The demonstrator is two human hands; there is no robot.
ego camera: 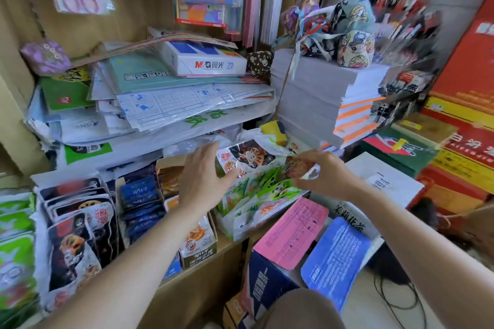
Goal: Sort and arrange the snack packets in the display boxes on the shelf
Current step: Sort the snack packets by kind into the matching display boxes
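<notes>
- Now the left hand point(203, 171) has an open grip, fingers spread, holding nothing, by the green snack packets point(267, 189) in a display box point(244, 226) on the shelf point(205, 268)
- Right hand point(324, 172): grip pinches a brown packet point(300, 168) just above them

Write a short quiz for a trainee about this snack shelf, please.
1. True or false: the right hand pinches a small brownish packet.
2. The row of packets under the right hand is mostly: A green and white; B red; C black.
3. Fill in: the left hand, fingers spread, grips ____.
Key: 1 true; 2 A; 3 nothing.
</notes>
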